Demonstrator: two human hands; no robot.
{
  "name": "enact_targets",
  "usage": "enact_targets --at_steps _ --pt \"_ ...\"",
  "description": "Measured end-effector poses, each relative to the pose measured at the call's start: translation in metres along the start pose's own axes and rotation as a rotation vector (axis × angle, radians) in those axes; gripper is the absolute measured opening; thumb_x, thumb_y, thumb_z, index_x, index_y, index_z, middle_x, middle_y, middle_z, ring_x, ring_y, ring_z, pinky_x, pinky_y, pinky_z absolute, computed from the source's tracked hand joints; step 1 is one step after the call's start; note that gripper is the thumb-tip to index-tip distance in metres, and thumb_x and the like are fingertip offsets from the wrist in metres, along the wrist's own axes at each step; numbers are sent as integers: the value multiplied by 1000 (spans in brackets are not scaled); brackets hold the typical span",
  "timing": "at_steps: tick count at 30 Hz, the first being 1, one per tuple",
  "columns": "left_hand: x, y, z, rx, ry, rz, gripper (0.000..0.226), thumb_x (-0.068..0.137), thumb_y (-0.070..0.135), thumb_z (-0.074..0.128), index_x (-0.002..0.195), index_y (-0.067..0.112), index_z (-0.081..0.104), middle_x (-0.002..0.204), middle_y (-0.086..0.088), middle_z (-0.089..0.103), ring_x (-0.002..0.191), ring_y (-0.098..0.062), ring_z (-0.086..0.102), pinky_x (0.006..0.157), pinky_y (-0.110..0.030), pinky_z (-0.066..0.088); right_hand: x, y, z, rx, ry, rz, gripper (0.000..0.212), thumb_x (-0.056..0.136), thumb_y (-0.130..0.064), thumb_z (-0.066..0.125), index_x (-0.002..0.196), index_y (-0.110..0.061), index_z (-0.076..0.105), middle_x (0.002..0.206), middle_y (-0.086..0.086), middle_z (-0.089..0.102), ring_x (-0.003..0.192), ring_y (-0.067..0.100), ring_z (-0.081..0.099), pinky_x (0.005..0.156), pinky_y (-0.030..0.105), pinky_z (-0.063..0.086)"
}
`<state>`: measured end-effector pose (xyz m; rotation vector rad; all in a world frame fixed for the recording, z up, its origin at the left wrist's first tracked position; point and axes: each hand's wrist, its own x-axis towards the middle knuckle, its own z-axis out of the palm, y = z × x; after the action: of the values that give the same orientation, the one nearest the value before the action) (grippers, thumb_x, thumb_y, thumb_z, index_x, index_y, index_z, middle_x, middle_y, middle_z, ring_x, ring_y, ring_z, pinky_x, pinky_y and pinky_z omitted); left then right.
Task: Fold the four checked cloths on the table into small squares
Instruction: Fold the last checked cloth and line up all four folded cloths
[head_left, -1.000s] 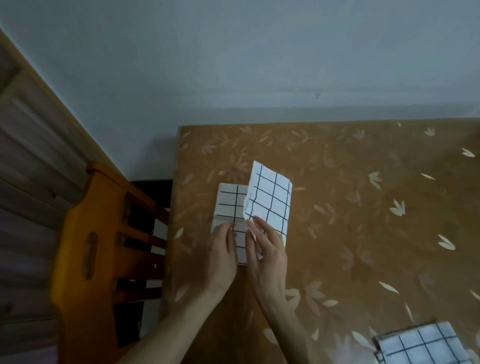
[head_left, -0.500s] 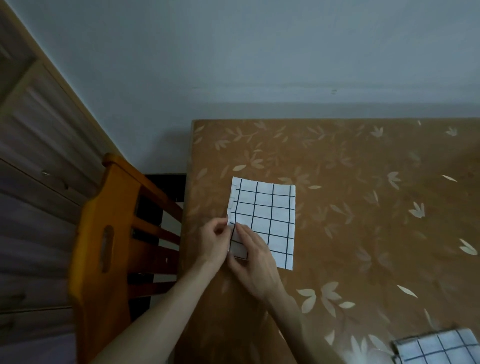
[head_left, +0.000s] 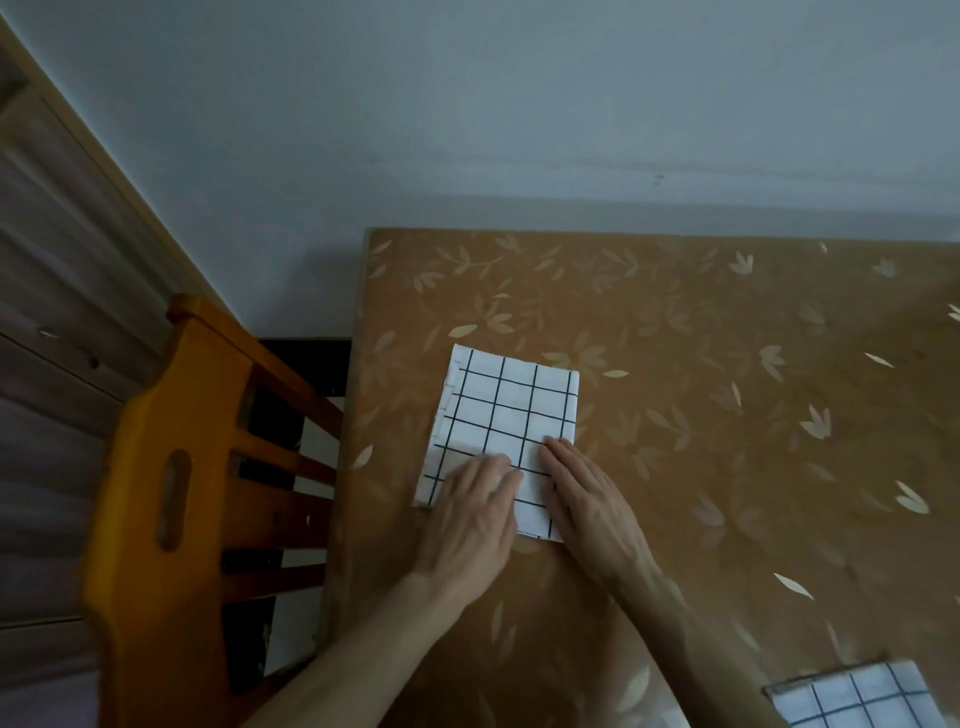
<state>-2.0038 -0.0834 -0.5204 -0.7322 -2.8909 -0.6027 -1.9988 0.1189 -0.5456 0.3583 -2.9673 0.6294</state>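
On the desk (head_left: 727, 364) you had one checked cloth (head_left: 511, 410) folded to a small rectangle near the left edge, prob. one fold short of square. A second cloth (head_left: 852, 696) sat at the near right corner, partly out of frame; the other two weren't visible. Your left hand (head_left: 470, 519) & right hand (head_left: 587, 499) lay flat, fingers straight, side by side, pressing the cloth's near end.

**Count of items in view**

Two checked cloths: one folded cloth (head_left: 511, 415) lying flat near the left edge, and a second cloth (head_left: 852, 696) partly cut off at the lower right corner. Two hands: left hand (head_left: 467, 525) and right hand (head_left: 592, 504). One tabletop (head_left: 727, 415) with a leaf pattern. One wooden chair (head_left: 171, 467) beside it.
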Motion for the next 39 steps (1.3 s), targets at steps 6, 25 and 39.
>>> enact_targets --at_steps 6,25,39 --pt "-6 10 23 -1 -100 120 39 100 26 50 138 19 50 141 -5 49 133 -23 44 114 -41 40 0 14 -6 35 -47 -71 51 111 -32 38 158 -12 38 165 1 36 155 15 29 122 39 36" --pt "-12 5 12 107 -313 196 70 99 76 26 161 45 14 162 -14 36 151 -35 30 124 -53 14 37 61 -42 -164 -314 -224 63 111 -51 32 166 -28 10 173 -12 7 159 6 3 129 48 11" --pt "-13 5 12 149 -327 210 70 100 76 24 161 45 12 162 -16 35 153 -37 27 122 -56 18 81 71 -41 -174 -179 14 57 106 -58 29 157 -33 36 164 -15 36 155 13 24 127 50 14"
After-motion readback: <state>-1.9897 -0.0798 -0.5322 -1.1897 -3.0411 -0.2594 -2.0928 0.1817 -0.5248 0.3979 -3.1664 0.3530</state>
